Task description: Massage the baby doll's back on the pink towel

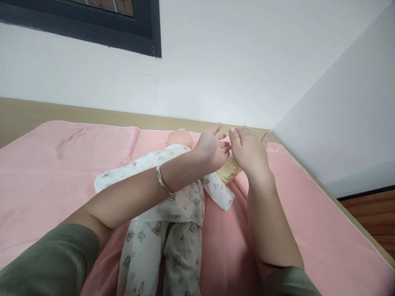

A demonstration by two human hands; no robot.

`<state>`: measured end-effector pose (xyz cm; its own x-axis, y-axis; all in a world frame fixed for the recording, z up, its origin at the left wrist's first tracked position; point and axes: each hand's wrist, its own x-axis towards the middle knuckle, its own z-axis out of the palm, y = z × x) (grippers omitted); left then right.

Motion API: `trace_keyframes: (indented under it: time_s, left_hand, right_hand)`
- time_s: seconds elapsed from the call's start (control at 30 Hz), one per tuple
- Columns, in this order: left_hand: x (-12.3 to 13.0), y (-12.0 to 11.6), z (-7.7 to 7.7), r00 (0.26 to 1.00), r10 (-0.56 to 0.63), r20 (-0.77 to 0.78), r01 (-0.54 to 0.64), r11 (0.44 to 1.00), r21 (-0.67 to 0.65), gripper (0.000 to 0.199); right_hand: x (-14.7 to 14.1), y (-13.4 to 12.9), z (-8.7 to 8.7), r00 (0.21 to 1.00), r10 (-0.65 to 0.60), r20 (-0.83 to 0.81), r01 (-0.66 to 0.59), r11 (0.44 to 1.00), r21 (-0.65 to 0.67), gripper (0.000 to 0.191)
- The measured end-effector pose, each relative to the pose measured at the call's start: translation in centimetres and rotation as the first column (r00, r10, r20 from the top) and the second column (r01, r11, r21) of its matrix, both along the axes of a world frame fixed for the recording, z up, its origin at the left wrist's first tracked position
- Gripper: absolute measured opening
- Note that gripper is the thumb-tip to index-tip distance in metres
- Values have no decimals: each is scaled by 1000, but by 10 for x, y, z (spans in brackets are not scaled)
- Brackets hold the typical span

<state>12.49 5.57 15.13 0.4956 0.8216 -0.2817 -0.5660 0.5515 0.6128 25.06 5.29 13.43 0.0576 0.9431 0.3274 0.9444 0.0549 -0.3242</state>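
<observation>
A baby doll lies on its back in white printed pajamas [182,250], its head [179,139] toward the wall, partly hidden by my left forearm. My left hand [213,148] is raised beyond the doll's chest, palm turned up and inward, fingers apart and nothing held. Close beside it on the right, my right hand [249,151] is also raised, its back toward me, fingers spread and without any object. Behind and below the hands stands a transparent yellowish bottle [228,170], its upper part hidden by them.
A pink cloth [308,209] lies under the doll, with creases at its left part. Beyond it runs a wooden edge [148,120] along the white wall [222,61]. A dark window frame [148,39] is at the upper left.
</observation>
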Motion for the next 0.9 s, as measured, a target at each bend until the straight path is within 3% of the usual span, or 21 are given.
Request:
trace_keyframes:
  time_s: [0.2, 0.43, 0.6, 0.9]
  left_hand:
    - [11, 2, -5, 989, -28, 145, 38, 997, -66, 57]
    - [6, -2, -10, 992, 36, 121, -23, 994, -107, 52]
    - [-7, -9, -16, 994, 73, 79, -65, 993, -104, 51]
    - [-42, -30, -10, 999, -52, -4, 52, 999, -7, 65]
  right_hand:
    - [-11, -1, -3, 985, 73, 158, -54, 991, -122, 71]
    - [-19, -6, -1, 964, 68, 256, -17, 980, -196, 69]
    - [-17, -5, 0, 979, 60, 195, -20, 979, -201, 65]
    - [-4, -5, 4, 992, 122, 17, -115, 966, -232, 66]
